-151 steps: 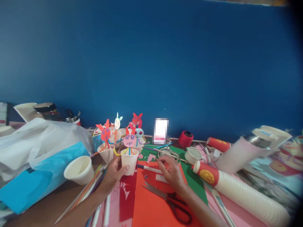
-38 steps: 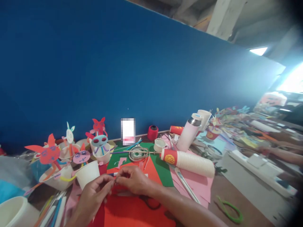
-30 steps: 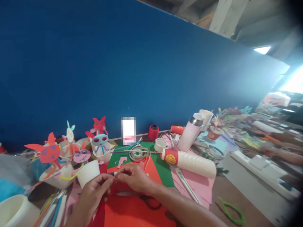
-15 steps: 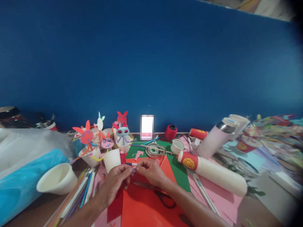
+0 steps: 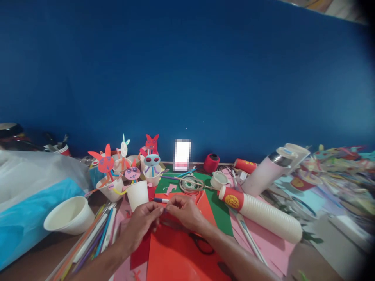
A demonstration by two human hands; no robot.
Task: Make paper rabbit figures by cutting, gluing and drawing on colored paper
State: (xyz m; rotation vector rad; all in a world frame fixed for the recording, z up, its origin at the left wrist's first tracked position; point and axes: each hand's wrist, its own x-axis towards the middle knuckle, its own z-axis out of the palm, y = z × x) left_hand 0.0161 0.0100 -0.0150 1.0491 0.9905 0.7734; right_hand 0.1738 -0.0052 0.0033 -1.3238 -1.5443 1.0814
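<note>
We have a way in over the near part of the orange-red sheet (image 5: pixel 175 259), up to the scissors (image 5: pixel 202 245). The puppet cup (image 5: pixel 137 195) bars our left, the stack of cups (image 5: pixel 265 214) our right.

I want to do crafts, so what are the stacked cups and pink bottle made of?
The stacked cups look like matte paper, with dull white rims. The pink bottle has a shiny silver collar, likely metal; its smooth body could be metal or plastic.
</note>
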